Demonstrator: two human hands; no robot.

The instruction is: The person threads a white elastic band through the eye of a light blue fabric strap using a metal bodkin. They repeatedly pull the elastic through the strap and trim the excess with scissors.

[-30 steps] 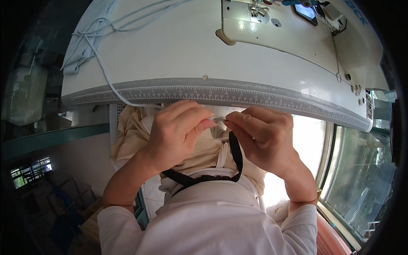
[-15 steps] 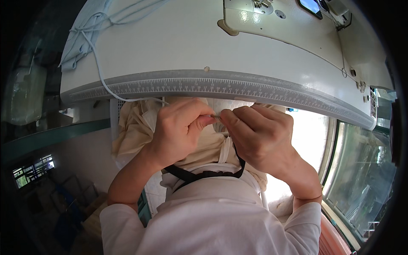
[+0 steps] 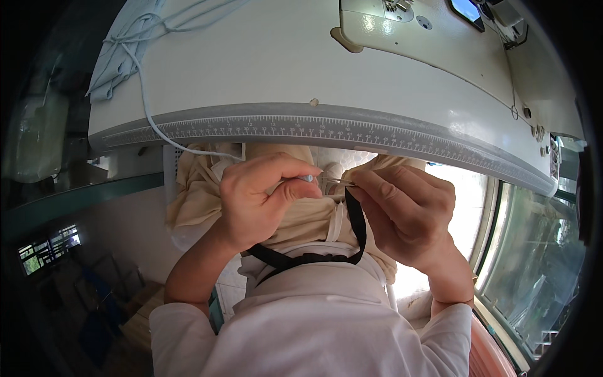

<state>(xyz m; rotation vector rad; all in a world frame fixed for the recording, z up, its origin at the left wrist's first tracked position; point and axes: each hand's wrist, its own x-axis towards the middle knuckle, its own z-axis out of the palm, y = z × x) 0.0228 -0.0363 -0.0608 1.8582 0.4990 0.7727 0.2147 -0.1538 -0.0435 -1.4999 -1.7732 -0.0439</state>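
Mid-frame: we see left grip [image 3: 257, 198] pinching pale blue cord [image 3: 146, 103], tip [image 3: 306, 178] just poking out; rest drapes over counter [image 3: 239, 69] edge toward upper left of frame. Right grip [image 3: 408, 207], just right of center, pinches thin metal tool [image 3: 338, 181] pointing toward cord tip, 2 ends near but apart. We judge step in hand as working cord tip with tool; next move calls for steadiness, careful lining-up.

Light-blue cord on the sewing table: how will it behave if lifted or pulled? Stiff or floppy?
Probably floppy: the cord curves loosely over the ruler strip toward the left hand. Likely light, since it looks thin. May snag when pulled, as strands cross near the pale blue fabric.
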